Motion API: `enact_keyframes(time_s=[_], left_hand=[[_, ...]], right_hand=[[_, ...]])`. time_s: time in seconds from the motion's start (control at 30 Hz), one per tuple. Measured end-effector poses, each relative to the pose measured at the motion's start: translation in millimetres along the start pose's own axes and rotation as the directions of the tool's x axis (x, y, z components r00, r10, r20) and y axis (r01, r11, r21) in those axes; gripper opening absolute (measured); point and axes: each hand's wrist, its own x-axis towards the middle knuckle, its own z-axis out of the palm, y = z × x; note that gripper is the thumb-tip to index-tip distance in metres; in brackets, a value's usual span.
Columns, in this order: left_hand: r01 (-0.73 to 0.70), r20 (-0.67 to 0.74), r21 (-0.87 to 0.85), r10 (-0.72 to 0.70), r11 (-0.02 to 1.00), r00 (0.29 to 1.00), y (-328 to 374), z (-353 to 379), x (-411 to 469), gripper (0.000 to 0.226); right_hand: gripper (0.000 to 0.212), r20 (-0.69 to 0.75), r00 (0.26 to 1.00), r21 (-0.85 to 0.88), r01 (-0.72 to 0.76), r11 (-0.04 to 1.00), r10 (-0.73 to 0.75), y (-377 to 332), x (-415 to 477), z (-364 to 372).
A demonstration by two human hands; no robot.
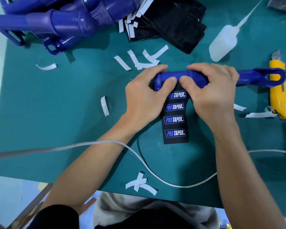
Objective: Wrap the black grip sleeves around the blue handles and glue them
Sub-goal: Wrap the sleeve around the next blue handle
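The left hand (pixel 144 98) and the right hand (pixel 211 93) have short, plain fingernails, and both forearms behind them are bare. Well behind the left hand, at the upper arm, a black fabric sleeve (pixel 56 217) ends in a rounded cuff. Between the arms, nearer the body than both hands, lies a softly creased light grey cloth garment (pixel 139 207). A thin white round cable (pixel 139 156) crosses the left forearm behind the wrist.

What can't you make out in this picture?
Head view.
The sleeve's top edge on the handle: covered by the left hand and right hand.
The pile of handles: cut off by the top edge.
The bottle's nozzle tip: off the top edge.
The knife's middle: behind the handle's loop.
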Motion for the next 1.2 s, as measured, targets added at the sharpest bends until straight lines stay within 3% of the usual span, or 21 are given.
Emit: enact_keyframes(time_s=[0.17, 0.4, 0.8, 1.1, 1.2], left_hand=[[-0.046, 0.033, 0.005, 0.046, 0.999, 0.998, -3, -2, 4, 0.025], [-0.101, 0.049, -0.016, 0.102, 0.995, 0.994, -7, -4, 3, 0.024], [-0.113, 0.004, 0.049, 0.113, 0.992, 0.994, -4, 2, -2, 0.023], [-0.157, 0.032, 0.049, 0.156, 0.986, 0.987, -8, -6, -3, 0.025], [-0.174, 0.039, 0.072, 0.171, 0.982, 0.984, -8, -7, -3, 0.026]], right_hand=[[0.034, -0.052, 0.998, 0.043, -0.032, 0.999, 0.034, -1, -3, 1], [0.031, 0.074, 0.997, 0.030, 0.035, 0.999, -0.038, 12, 1, -7], [0.036, -0.073, 0.997, 0.032, -0.031, 0.999, 0.033, 2, -4, 13], [0.031, 0.105, 0.994, 0.030, 0.011, 0.999, -0.014, 3, 1, -4], [0.034, 0.193, 0.978, -0.004, 0.085, 0.996, -0.083, 8, 2, -10]])
